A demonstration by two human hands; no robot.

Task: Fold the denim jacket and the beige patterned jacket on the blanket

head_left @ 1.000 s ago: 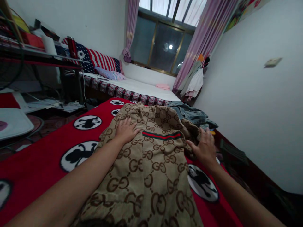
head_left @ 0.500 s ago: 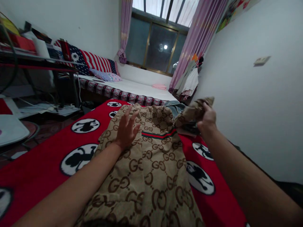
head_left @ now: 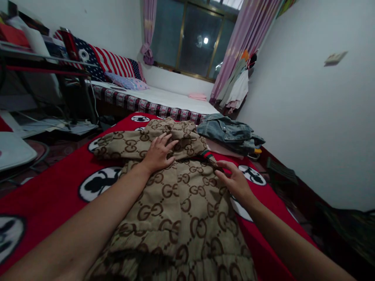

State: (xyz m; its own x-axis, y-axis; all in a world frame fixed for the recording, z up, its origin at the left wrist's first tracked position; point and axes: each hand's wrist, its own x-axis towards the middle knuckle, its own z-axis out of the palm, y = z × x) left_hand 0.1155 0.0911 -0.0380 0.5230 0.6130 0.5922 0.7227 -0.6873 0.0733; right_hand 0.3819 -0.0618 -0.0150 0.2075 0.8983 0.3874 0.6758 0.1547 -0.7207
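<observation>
A tan jacket (head_left: 193, 203) with a brown letter pattern lies spread on the red blanket (head_left: 58, 218). One sleeve (head_left: 125, 144) is laid across its upper part and points left. My left hand (head_left: 159, 154) rests flat on this folded cloth, fingers spread. At the jacket's right edge, beside a short green-and-red stripe (head_left: 208, 155), my right hand (head_left: 236, 181) has thumb and forefinger on the edge of the cloth. The gathered hem lies nearest to me, partly in shadow.
Folded denim clothing (head_left: 225, 130) lies on the blanket beyond my right hand. Behind stands a bed (head_left: 170, 103) with a white cover. A cluttered desk (head_left: 47, 58) is at left, with a white chair (head_left: 16, 152) below. Clothes hang by the curtain (head_left: 243, 43).
My right hand has brought the raised sleeve over to the left, across the jacket, and come down to its right edge. The denim pile now shows more fully. My left hand stays on the jacket.
</observation>
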